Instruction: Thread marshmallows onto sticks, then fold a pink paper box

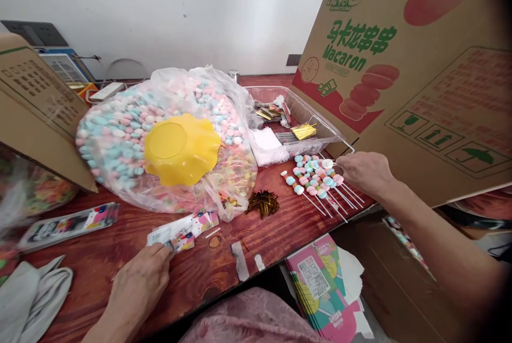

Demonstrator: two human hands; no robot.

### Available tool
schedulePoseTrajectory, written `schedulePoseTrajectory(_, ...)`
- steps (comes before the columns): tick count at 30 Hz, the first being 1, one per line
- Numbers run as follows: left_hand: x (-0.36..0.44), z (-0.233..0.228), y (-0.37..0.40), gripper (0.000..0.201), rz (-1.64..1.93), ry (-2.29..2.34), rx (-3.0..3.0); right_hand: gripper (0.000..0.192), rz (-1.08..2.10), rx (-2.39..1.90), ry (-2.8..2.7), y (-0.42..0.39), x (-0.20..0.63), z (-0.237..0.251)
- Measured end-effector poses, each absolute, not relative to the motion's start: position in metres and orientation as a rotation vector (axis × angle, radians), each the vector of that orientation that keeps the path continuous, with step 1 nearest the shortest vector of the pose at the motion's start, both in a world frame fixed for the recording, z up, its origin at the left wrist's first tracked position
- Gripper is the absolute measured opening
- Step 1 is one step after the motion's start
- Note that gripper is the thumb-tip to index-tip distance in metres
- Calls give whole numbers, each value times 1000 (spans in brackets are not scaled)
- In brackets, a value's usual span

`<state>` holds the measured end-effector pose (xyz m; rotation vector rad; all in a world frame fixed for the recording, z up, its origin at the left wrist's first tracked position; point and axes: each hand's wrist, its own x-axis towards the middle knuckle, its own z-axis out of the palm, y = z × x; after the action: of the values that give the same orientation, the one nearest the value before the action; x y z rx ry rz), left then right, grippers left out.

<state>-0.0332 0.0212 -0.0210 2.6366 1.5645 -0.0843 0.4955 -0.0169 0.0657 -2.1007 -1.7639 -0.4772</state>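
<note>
left hand (138,284) pinches glossy printed sleeves (182,231) on the red-brown wooden table (120,236) | yellow scalloped plastic bowl (181,146) sits on a clear bag of pastel sweets (132,135), bag mostly full | several round-beaded skewers (316,180) lie finished, unwrapped | right hand (364,172) pinches one skewer's tip against the pile

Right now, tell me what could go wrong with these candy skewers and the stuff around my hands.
The pile of candy skewers lies near the table edge by your right hand; a nudge could roll some off. The yellow bowl sits upside down on the soft candy bag and may slide. Your left hand pinches the printed packets; pulling one could scatter the stack.
</note>
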Motion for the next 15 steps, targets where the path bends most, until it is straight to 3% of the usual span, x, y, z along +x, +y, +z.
schedulePoseTrajectory(8,-39,-32,20,39,59,1628,2611,42,-232,-2172,-1989,40,504,82)
schedulePoseTrajectory(15,-42,-39,19,44,128,1639,2616,57,-441,-2066,-1684,55,508,80)
